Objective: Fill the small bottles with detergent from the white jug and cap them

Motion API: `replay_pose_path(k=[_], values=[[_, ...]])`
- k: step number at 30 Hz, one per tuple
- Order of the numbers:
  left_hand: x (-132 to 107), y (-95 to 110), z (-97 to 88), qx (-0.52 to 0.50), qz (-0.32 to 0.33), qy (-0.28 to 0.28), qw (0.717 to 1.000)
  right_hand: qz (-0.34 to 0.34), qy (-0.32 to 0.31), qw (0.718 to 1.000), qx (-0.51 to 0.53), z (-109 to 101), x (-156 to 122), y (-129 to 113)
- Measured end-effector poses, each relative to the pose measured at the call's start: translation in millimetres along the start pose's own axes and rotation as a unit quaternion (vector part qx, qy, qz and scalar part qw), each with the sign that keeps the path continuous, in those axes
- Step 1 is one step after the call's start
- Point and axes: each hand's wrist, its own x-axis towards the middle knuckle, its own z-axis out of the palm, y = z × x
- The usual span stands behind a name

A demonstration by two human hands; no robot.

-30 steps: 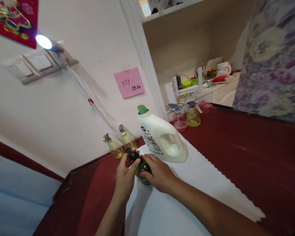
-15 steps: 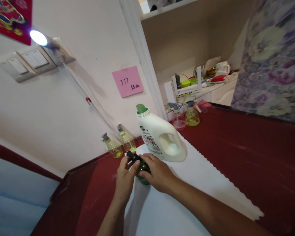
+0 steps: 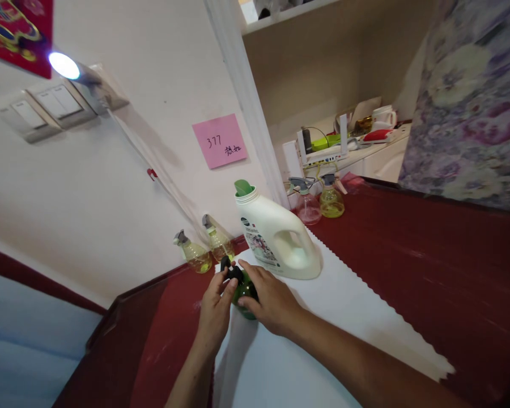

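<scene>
A small green bottle (image 3: 243, 290) with a black pump top (image 3: 229, 269) stands on a white cloth (image 3: 323, 317). My right hand (image 3: 268, 300) is wrapped round the bottle's body. My left hand (image 3: 215, 309) pinches the black pump top with its fingertips. Just behind stands a big white detergent jug (image 3: 276, 238) with a green cap.
Two small spray bottles (image 3: 204, 252) of yellow liquid stand by the wall on the dark red table (image 3: 408, 255). Two more spray bottles (image 3: 321, 201) stand at the table's far end. A pink note (image 3: 220, 141) hangs on the wall. Floral cloth (image 3: 471, 102) hangs at right.
The black pump top has turned a little under my left fingers. Both hands and the bottle have stayed in place; the view has shifted slightly.
</scene>
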Motion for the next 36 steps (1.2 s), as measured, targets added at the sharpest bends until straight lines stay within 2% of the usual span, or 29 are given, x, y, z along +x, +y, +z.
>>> replay_pose_path(k=[4,9,15,18,21,26,30,36], values=[[-3,1,2.6,-0.019,0.023,-0.002,1.000,-0.002,-0.006,1.000,-0.007,0,-2,-1],[-2,5,2.5,0.029,0.051,0.000,0.998,-0.003,-0.008,1.000,-0.010,0,-3,-2],[-4,2,4.6,-0.003,0.022,-0.001,1.000,-0.012,-0.009,1.000,-0.012,1,-2,-1],[-7,2,5.0,-0.021,-0.001,0.016,1.000,-0.011,-0.007,1.000,-0.012,1,-1,0],[-4,5,4.3,-0.035,0.004,0.028,0.999,-0.011,-0.005,1.000,-0.013,2,-2,1],[3,8,6.2,-0.014,-0.013,0.029,0.999,-0.005,-0.001,1.000,-0.012,3,-2,1],[0,2,8.1,-0.016,-0.026,0.021,0.999,-0.003,-0.002,1.000,-0.011,4,-1,2],[-3,-6,2.3,0.010,-0.012,0.035,0.999,-0.001,-0.004,1.000,-0.012,3,-1,2]])
